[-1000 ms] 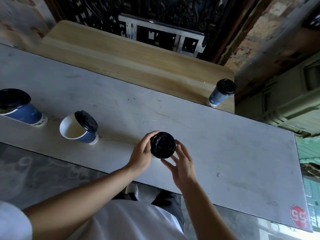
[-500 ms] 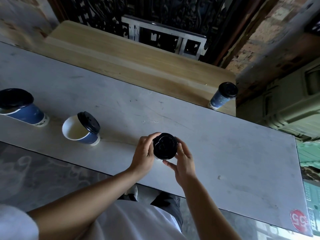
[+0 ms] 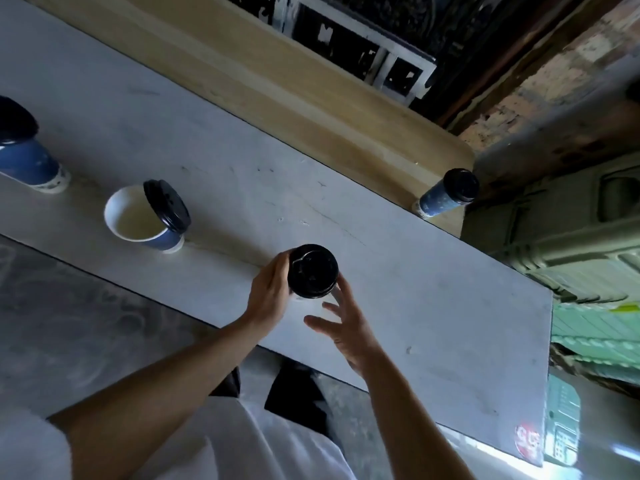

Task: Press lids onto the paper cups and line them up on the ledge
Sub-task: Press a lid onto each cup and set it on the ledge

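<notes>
One lidded cup (image 3: 446,195) is seen standing at the right end of the wooden ledge (image 3: 311,109), so a single cup out of the four in view is judged finished. A second cup (image 3: 330,291) is held over the near part of the grey desk (image 3: 433,306). It is viewed from almost straight above, so little but its black lid (image 3: 311,268) can be made out. The lid appears to sit flat and square on the rim, and the pressing is judged done or nearly done, though a full seal cannot be confirmed. The left hand (image 3: 270,296) is wrapped round the side of this cup, fingers curled against it. The right hand (image 3: 346,327) is spread wide and holds nothing, its fingertips just beside the cup's near edge. Whether they touch it cannot be told. A third cup (image 3: 138,223) is found open further left on the desk, blue outside and pale inside, with a loose lid (image 3: 167,206) tilted on its far rim and not pressed on. A fourth cup (image 3: 31,161) at the left edge is topped by a dark lid, but how firmly it is seated cannot be judged. Three cups are therefore yet to be placed on the ledge.
</notes>
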The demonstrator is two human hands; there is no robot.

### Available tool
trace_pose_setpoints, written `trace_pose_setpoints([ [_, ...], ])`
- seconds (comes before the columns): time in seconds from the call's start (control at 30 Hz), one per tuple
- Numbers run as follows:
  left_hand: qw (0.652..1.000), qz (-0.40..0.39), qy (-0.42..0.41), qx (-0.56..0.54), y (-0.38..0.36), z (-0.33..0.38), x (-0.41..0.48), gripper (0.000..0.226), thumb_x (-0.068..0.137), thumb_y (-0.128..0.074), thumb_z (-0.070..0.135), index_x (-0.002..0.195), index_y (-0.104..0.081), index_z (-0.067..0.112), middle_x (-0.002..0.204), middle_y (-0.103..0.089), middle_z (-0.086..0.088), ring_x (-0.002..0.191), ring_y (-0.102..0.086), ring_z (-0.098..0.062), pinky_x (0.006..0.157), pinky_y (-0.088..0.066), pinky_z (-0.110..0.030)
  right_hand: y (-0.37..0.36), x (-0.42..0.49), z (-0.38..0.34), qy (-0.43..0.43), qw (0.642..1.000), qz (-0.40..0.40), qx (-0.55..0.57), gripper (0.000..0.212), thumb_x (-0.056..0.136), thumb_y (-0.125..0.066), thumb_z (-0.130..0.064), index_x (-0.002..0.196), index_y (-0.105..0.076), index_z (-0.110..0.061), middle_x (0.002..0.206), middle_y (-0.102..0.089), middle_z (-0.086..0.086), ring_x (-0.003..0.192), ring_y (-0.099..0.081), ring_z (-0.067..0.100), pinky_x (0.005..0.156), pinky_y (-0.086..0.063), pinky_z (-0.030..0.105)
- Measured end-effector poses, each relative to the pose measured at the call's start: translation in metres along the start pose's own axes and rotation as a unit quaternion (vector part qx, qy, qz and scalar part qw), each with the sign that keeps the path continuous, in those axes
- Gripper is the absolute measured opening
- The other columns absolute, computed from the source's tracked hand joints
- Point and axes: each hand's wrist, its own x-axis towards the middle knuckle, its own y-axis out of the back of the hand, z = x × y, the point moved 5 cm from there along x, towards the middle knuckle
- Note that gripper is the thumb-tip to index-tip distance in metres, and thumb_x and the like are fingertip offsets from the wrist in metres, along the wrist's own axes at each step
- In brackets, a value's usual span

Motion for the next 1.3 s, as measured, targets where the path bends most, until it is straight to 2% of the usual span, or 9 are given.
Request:
trace_pose_setpoints([
  [0.17,0.959,0.004,0.243,-0.148,-0.022,-0.030,0.005,0.034,0.102,-0.038,0.047,0.114,-0.062,0.026,0.108,-0.070,-0.009,0.095,-0.068,-0.026,0.071,-0.058,-0.039,0.018,0.028,-0.012,0.066,0.984,0.018,-0.163,0.092,0.077,-0.083,-0.013,0.140,-0.029,-0.051,0.133,-0.051,-0.025,0.122,-0.053,0.001,0.096,-0.051,0.024],
  [0.27,0.899,0.004,0.357,-0.255,-0.034,-0.050,-0.003,0.029,0.098,-0.045,0.040,0.107,-0.061,0.018,0.094,-0.066,-0.010,0.075,-0.063,-0.028,0.056,-0.053,-0.031,0.036,0.047,-0.007,0.077,0.942,0.008,-0.326,0.087,0.076,-0.083,-0.036,0.148,-0.034,-0.040,0.135,-0.057,-0.003,0.117,-0.057,0.018,0.094,-0.051,0.035],
  [0.33,0.881,0.015,0.374,-0.289,-0.042,-0.064,-0.009,0.022,0.095,-0.049,0.033,0.103,-0.060,0.015,0.082,-0.064,-0.008,0.063,-0.059,-0.024,0.048,-0.050,-0.027,0.046,0.055,0.000,0.095,0.917,-0.029,-0.386,0.088,0.074,-0.082,-0.044,0.148,-0.034,-0.040,0.130,-0.058,0.000,0.109,-0.059,0.019,0.084,-0.051,0.029],
  [0.5,0.913,0.068,0.318,-0.248,-0.075,-0.086,-0.018,0.037,0.102,-0.037,0.044,0.107,-0.062,0.018,0.100,-0.073,-0.007,0.080,-0.072,-0.027,0.057,-0.054,-0.031,0.075,0.070,0.001,0.124,0.886,-0.053,-0.444,0.090,0.063,-0.072,-0.061,0.143,-0.034,-0.044,0.115,-0.057,-0.001,0.091,-0.060,0.013,0.064,-0.039,0.010],
  [0.6,0.976,0.182,0.109,0.042,-0.077,-0.082,-0.017,0.035,0.105,-0.032,0.040,0.104,-0.058,0.017,0.112,-0.068,-0.012,0.096,-0.069,-0.034,0.080,-0.056,-0.041,0.100,0.069,-0.001,0.134,0.863,-0.053,-0.484,0.087,0.064,-0.073,-0.059,0.141,-0.036,-0.045,0.108,-0.056,-0.001,0.081,-0.056,0.005,0.061,-0.039,0.011],
  [0.7,0.907,0.213,-0.071,0.355,-0.086,-0.082,-0.020,0.045,0.101,-0.046,0.042,0.133,-0.053,0.012,0.141,-0.053,-0.016,0.130,-0.046,-0.038,0.104,-0.040,-0.046,0.125,0.065,-0.017,0.149,0.812,-0.072,-0.560,0.086,0.070,-0.079,-0.051,0.145,-0.039,-0.036,0.109,-0.054,0.004,0.089,-0.061,0.019,0.070,-0.053,0.026],
  [0.87,0.839,0.117,-0.007,0.531,-0.113,-0.123,-0.014,0.094,0.092,-0.046,0.066,0.159,-0.006,0.014,0.166,0.004,-0.023,0.151,0.004,-0.049,0.122,-0.005,-0.061,0.151,0.056,-0.067,0.143,0.654,-0.036,-0.742,0.087,0.075,-0.075,-0.050,0.147,-0.027,-0.041,0.127,-0.044,0.009,0.115,-0.049,0.033,0.091,-0.051,0.047],
  [1.07,0.828,0.152,-0.051,0.538,-0.118,-0.133,-0.013,0.101,0.084,-0.053,0.068,0.158,-0.016,0.010,0.164,0.002,-0.030,0.147,0.003,-0.057,0.118,0.003,-0.069,0.131,0.032,-0.136,0.270,0.338,-0.018,-0.901,0.064,0.072,-0.077,-0.035,0.128,-0.048,-0.022,0.117,-0.051,0.005,0.105,-0.052,0.028,0.081,-0.042,0.039],
  [1.3,0.815,0.178,-0.071,0.547,-0.119,-0.143,-0.007,0.097,0.080,-0.047,0.067,0.156,-0.025,0.010,0.164,-0.006,-0.030,0.148,0.000,-0.057,0.115,-0.007,-0.074,0.097,0.017,-0.161,0.269,0.253,-0.026,-0.929,0.051,0.074,-0.073,-0.023,0.121,-0.052,-0.022,0.124,-0.045,0.004,0.112,-0.047,0.027,0.090,-0.037,0.040],
])
